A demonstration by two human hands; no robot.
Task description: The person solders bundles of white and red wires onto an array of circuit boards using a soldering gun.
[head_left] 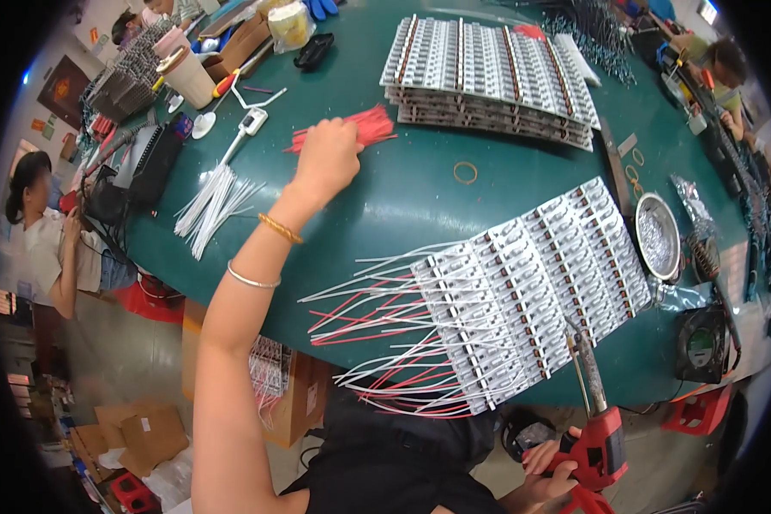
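Note:
My left hand (pixel 328 156) reaches across the green table with its fingers closed on a bundle of short red wires (pixel 373 126). Exactly how many wires it pinches is hidden under the hand. In my right hand (pixel 550 474), at the lower right, is a red and black soldering gun (pixel 600 447), its metal tip pointing up over a panel of white circuit boards (pixel 535 287). Red and white wires (pixel 385 321) fan out from the panel's left edge. Loose white wires (pixel 216 206) lie to the left of my left hand.
Several stacked board panels (pixel 488 64) stand at the back. A rubber band (pixel 465 173) lies mid-table, and a metal bowl (pixel 658 236) sits at right. Cups (pixel 186 77) and tools are at the back left. Other people (pixel 38 231) sit nearby.

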